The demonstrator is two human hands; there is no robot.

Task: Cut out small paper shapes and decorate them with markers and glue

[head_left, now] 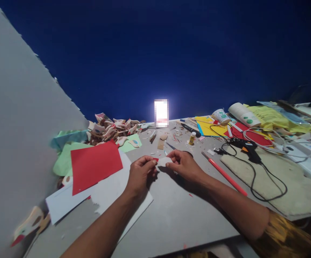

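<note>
Over the middle of the grey table, my two hands meet around a small white paper piece [164, 162]. My right hand [183, 164] pinches its right side between thumb and fingers. Between the thumb and forefinger of my left hand [144, 171] is a small red paper piece [155, 159], which meets the left end of the white one; whether they are joined I cannot tell. Just beyond my right hand lies a pair of scissors [171, 146], its handle partly hidden. A small yellow glue bottle [192, 138] stands further back.
Red paper [96, 165] lies over white sheets [117, 190] at left, before a heap of bird-shaped cutouts [112, 129]. On the right are a red stick [227, 173], a black glue gun [248, 148] with its looping cord, a beige board [287, 179] and paper cups [244, 114].
</note>
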